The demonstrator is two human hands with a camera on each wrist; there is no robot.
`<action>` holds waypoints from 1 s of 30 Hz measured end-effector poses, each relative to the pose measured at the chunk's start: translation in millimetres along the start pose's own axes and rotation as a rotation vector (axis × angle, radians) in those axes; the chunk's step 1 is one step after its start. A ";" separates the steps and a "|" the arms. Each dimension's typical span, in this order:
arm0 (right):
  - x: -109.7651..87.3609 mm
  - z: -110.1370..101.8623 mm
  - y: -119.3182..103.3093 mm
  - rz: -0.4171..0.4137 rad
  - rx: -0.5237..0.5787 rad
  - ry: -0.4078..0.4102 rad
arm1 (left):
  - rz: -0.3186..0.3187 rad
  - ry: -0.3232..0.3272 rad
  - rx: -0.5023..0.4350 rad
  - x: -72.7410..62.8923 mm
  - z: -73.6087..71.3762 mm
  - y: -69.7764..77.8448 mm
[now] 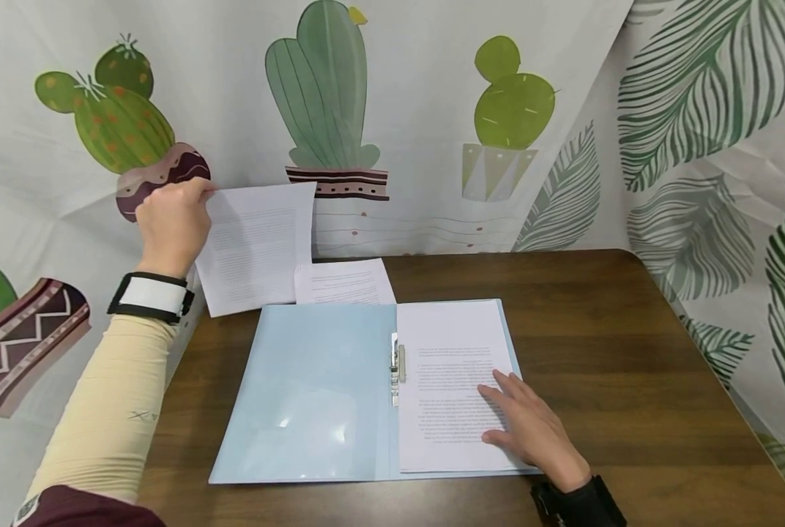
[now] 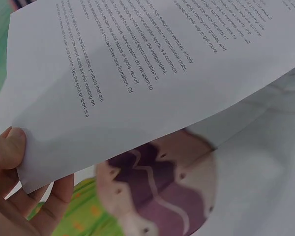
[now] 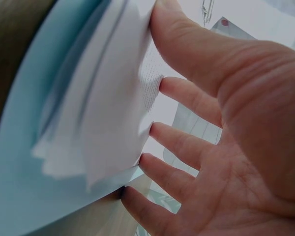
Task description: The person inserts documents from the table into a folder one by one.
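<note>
My left hand [image 1: 173, 225] pinches the corner of a printed sheet [image 1: 257, 241] between thumb and fingers. The sheet is lifted at the back left of the table, and the left wrist view shows its text close up. Under it, part of another printed sheet [image 1: 346, 282] lies behind the folder. A light blue folder [image 1: 313, 388] is spread open, with a metal clip [image 1: 397, 369] at its spine. Printed pages [image 1: 455, 337] lie on its right side. My right hand [image 1: 531, 424], fingers spread and fairly straight, rests on these pages near their right edge.
The folder lies on a dark wooden table [image 1: 597, 351]. Behind the table hangs a white cloth [image 1: 425, 88] printed with cacti, and a leaf-patterned cloth [image 1: 689, 241] hangs at the right. The table's right edge slants toward the front right corner.
</note>
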State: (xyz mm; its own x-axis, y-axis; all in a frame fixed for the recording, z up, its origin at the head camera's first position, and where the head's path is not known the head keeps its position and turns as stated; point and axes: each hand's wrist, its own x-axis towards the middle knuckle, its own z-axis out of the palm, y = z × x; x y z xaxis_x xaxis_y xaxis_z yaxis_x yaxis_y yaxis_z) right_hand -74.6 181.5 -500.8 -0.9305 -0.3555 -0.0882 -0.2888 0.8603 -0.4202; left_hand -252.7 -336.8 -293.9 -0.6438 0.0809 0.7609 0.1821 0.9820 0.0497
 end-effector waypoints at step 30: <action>-1.3 -2.3 -2.4 -0.025 -0.012 0.023 | -0.097 -0.083 -0.481 24.4 -37.5 67.0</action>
State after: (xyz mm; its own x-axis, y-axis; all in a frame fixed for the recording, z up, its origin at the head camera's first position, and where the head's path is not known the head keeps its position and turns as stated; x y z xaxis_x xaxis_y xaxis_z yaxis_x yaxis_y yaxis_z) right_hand -73.2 180.8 -497.6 -0.9279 -0.3685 -0.0574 -0.3144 0.8558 -0.4108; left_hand -228.4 -275.4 -247.7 -0.7282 0.0259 0.6849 0.4282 0.7974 0.4251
